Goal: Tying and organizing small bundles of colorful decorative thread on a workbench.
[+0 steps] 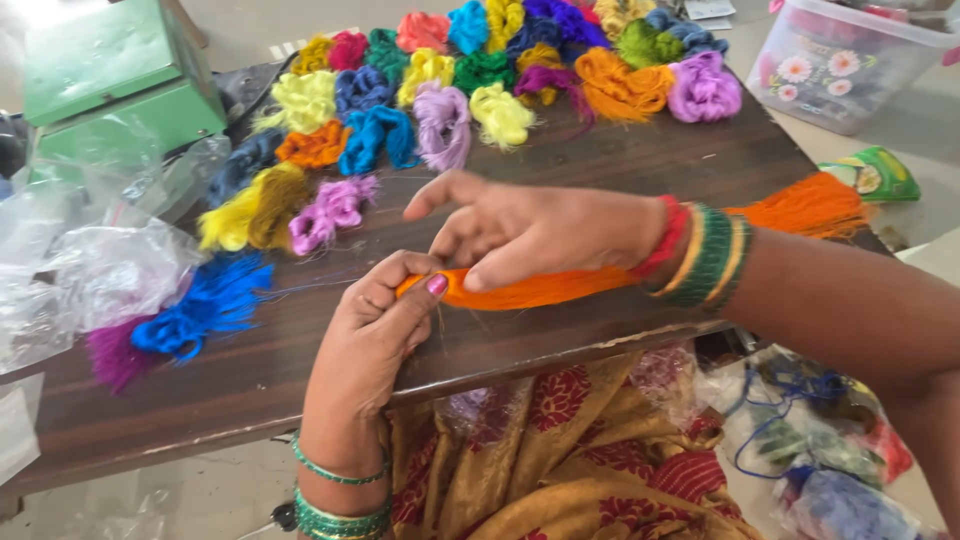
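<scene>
Left hand [375,320]: closed around one end of an orange thread bundle [560,288], thumb pressed on it, at the near edge of the wooden table [620,160]. Right hand [530,230]: fingers pinched on the same bundle, forefinger extended. Bundle lay across the table towards the right. Beyond: many coloured thread tufts [440,120]; green box [110,80]; clear plastic tub [840,65].

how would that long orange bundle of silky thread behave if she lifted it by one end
The long orange bundle of silky thread would probably droop: it already bends between both hands, left hand and right hand. It likely feels light and slippery, being fine and glossy. Loose strands may snag or fray at the fanned end.
</scene>
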